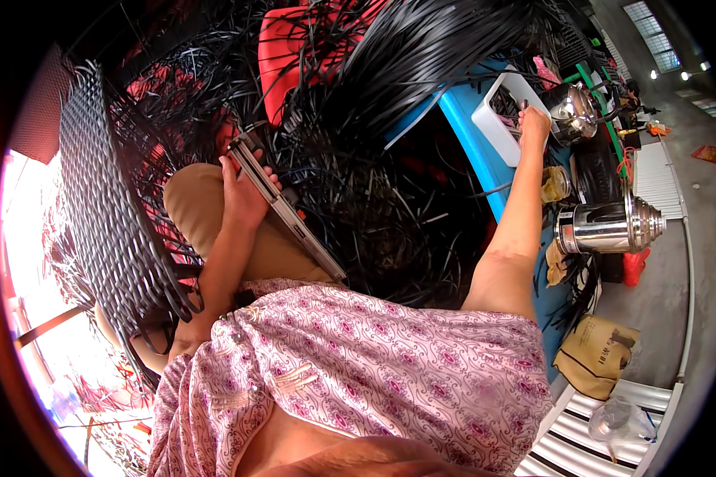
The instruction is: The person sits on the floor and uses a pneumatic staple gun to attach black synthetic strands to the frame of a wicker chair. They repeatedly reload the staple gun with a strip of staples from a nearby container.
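My left hand (248, 191) is wrapped round a long metal-railed tool (294, 226) that looks like a staple gun. It lies slanted over my bent leg, with a dark block at its upper end. At the far right, my right hand (535, 123) is closed over a white plastic tray (499, 147), its fingertips pinched at the inner side. Something small and dark shows at those fingertips, too small to name. Dark bits lie inside the tray, which rests on a blue surface (471, 119).
Black woven wicker work (107, 183) stands left of my left arm. Bundles of black strips (429, 48) heap over a red chair (278, 60). Right of my right arm are a shiny metal canister (601, 228), a glass jar (556, 184) and a brown paper bag (597, 355).
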A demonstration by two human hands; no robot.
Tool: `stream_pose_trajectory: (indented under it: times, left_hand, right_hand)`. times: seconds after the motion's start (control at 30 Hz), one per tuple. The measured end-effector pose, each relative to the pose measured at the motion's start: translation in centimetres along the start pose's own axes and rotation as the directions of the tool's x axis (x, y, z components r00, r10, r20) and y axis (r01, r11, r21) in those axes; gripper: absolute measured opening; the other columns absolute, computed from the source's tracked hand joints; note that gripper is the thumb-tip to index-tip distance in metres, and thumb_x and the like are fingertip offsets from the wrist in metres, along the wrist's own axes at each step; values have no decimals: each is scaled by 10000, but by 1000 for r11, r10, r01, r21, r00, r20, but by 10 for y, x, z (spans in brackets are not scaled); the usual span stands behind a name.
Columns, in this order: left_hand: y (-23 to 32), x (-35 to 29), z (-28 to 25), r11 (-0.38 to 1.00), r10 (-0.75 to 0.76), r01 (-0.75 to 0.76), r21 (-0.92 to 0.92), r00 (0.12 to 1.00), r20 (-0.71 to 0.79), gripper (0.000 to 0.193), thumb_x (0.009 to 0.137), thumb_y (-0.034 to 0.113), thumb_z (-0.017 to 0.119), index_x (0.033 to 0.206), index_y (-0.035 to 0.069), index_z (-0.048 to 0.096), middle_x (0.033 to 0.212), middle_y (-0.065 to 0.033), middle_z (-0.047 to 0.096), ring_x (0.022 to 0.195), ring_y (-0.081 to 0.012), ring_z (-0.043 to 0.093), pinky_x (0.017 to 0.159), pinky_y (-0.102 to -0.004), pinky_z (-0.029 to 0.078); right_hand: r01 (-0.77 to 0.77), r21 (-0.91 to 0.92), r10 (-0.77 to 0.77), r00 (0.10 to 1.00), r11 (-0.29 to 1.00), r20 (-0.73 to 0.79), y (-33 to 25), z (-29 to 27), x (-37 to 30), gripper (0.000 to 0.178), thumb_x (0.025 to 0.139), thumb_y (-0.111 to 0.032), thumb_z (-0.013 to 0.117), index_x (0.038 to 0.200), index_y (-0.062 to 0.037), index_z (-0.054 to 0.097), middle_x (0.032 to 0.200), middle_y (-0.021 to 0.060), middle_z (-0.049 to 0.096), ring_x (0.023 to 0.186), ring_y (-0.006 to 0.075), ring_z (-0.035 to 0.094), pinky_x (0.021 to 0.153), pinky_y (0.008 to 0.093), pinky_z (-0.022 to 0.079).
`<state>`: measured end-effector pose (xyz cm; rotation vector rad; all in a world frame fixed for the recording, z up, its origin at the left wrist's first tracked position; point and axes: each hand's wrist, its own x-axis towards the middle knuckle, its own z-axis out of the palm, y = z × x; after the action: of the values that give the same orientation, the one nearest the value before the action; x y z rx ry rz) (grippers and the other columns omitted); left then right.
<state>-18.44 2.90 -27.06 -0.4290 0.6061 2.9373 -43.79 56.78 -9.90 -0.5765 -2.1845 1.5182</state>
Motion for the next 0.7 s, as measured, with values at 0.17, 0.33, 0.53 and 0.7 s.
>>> stream_pose_trajectory:
  times: [0.17,0.33,0.53,0.7]
  left_hand:
    - [2,4,2,1000,-13,13,3,1000,-5,798,862,772,384,1291,109,500,904,-86,574,813,-251,573,760,-414,491]
    - [1,2,11,1000,-9,10,9,999,-35,793,864,769,386,1283,106,502,900,-85,560,812,-248,560,761,-408,485]
    - [1,2,15,1000,-7,7,9,998,-55,792,868,765,385,1284,101,499,896,-82,550,806,-245,550,759,-407,481]
    - [3,2,14,1000,0,1,14,997,-77,779,872,759,386,1278,105,503,887,-87,565,800,-254,561,756,-417,486]
  right_hand:
    - [185,-513,-166,983,839,83,78,-17,94,232,894,-195,576,867,-15,720,807,148,681,716,288,648,631,381,508]
    - [274,-778,-231,958,565,170,119,-25,144,266,895,-247,569,882,-39,733,967,185,693,911,379,657,811,469,514]
    - [245,-658,-147,968,712,201,101,-10,129,221,868,-182,576,909,-37,737,918,180,701,835,321,671,696,426,515]
    - [-2,-418,145,939,908,311,55,14,91,211,843,-86,558,967,-48,723,730,91,670,634,166,614,488,306,432]
